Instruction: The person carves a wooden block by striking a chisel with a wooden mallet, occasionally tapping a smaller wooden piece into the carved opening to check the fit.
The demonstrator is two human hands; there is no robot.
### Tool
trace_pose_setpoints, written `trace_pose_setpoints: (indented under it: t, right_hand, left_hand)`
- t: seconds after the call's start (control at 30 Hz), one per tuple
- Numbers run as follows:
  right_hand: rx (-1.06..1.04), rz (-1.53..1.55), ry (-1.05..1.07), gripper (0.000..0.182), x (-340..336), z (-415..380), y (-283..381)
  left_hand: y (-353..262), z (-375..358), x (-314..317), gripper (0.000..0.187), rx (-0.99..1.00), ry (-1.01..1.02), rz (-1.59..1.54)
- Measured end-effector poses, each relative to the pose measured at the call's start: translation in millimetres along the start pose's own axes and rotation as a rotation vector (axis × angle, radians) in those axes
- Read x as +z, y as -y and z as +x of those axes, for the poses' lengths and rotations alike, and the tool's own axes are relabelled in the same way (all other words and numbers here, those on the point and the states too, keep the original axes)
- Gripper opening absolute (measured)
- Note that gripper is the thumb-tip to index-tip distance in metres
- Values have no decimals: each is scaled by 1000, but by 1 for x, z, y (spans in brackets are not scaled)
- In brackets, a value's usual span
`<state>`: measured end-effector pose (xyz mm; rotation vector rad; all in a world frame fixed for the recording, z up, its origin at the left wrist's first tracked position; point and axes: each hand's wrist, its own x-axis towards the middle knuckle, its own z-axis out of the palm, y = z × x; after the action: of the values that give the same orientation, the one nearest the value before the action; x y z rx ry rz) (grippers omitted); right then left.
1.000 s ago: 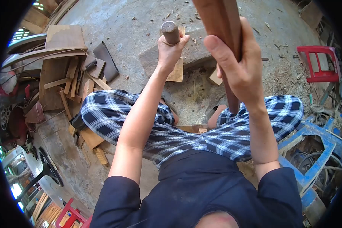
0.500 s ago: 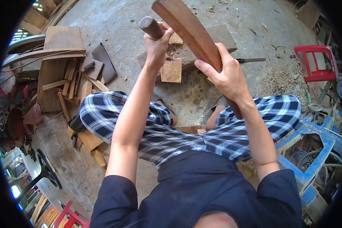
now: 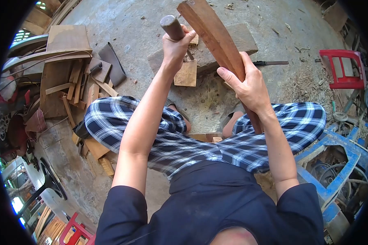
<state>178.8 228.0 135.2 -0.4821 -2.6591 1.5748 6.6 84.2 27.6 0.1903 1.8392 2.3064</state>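
A chisel with a thick rounded handle (image 3: 172,27) is in my left hand (image 3: 176,49), its fingers wrapped round it. The blade points down at a small square wood piece (image 3: 185,73) that lies against a thick wooden block (image 3: 245,38) on the floor. My right hand (image 3: 251,83) grips a long reddish-brown wooden bar (image 3: 210,30), which slants from upper left down toward my right knee. The bar's upper end is raised, beside the chisel handle and apart from it.
Wood offcuts and boards (image 3: 65,41) are piled at the left. A red plastic stool (image 3: 347,81) stands at the right, above a blue metal frame (image 3: 327,185). A dark-handled tool (image 3: 274,63) lies beyond the block. Shavings cover part of the floor.
Both hands have shifted slightly right, with the chisel and the bar in them. My left hand is also a little lower beside the bar.
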Motion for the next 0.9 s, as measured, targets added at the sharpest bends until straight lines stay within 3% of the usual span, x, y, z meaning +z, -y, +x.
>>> trace_pose_setpoints:
  t: [0.23, 0.33, 0.4, 0.53, 0.57, 0.67, 0.73, 0.77, 0.9]
  right_hand:
    - [-32, 15, 32, 59, -2, 10, 10]
    - [-159, 118, -18, 55, -4, 16, 30]
    - [-457, 195, -145, 37, -4, 19, 44]
    - [-342, -86, -129, 42, 5, 23, 37]
    - [-144, -316, 2, 47, 3, 25, 34]
    - [-248, -222, -15, 56, 5, 27, 12]
    - [-187, -123, -6, 55, 5, 17, 16]
    - [-164, -45, -26, 55, 3, 15, 17]
    - [-77, 47, -58, 58, -3, 9, 11]
  left_hand:
    - [0, -13, 6, 13, -21, 56, 45]
    - [8, -13, 8, 14, -9, 119, 55]
    - [13, -15, 13, 14, -1, 132, 60]
    - [12, -26, 24, 9, 46, 131, 6]
    - [14, -27, 22, 7, 41, 168, 21]
    - [13, -17, 20, 9, 35, 161, 71]
    - [13, -4, 13, 12, -51, 43, 60]
    - [9, 3, 14, 11, 30, -14, -10]
    - [-7, 13, 3, 16, 78, 6, -81]
